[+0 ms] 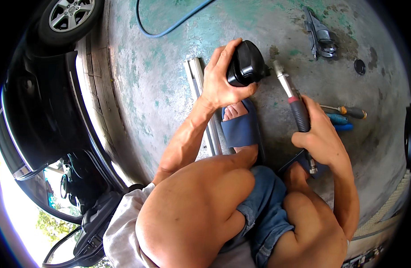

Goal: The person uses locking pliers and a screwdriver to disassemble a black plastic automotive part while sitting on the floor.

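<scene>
My left hand (225, 76) is raised over the floor, its fingers and thumb wrapped round a rounded glossy black plastic part (249, 64). A small dark piece sticks out of the part's right side. Just right of it is the metal head of an air ratchet wrench (298, 111), apart from the black part. My right hand (323, 134) is closed round that wrench's dark ribbed grip, below a red band. The wrench tilts with its head up and left, and a metal fitting shows at its lower end.
A silver metal rail (195, 73) lies beneath my left arm. Right of my right hand are a screwdriver (355, 111) and a blue-handled tool (339, 120). Farther off lie a black bracket-like part (322, 38), a round black cap (359, 67) and a blue hose (181, 22). A black car (45, 107) stands left.
</scene>
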The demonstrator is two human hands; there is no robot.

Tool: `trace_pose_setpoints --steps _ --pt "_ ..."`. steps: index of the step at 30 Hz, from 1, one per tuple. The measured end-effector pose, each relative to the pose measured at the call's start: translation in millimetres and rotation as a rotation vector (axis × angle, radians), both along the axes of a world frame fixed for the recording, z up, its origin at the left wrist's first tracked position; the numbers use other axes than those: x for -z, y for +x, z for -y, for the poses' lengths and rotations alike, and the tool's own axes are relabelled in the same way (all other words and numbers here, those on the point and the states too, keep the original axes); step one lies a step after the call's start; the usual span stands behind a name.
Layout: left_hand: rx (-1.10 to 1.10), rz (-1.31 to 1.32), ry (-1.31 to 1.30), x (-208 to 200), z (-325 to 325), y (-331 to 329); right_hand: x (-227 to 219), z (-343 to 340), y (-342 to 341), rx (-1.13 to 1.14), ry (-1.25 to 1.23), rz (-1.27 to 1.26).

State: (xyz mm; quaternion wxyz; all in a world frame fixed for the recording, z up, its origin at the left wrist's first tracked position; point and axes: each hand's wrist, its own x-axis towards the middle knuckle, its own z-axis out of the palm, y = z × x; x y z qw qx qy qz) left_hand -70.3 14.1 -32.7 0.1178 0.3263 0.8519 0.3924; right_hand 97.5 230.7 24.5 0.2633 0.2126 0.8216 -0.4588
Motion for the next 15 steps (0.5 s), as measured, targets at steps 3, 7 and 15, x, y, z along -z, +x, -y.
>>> trace_pose_setpoints --steps 3,7,15 --pt "-0.083 0.137 0.053 1 4 -8 -2 -16 3 0.324 -0.606 0.091" --pt "-0.174 0.746 0.329 -11 7 -14 16 -20 22 0.651 -0.927 0.135" --pt "0.000 1.090 0.808 5 -18 -31 18 13 29 0.704 -1.666 -0.024"
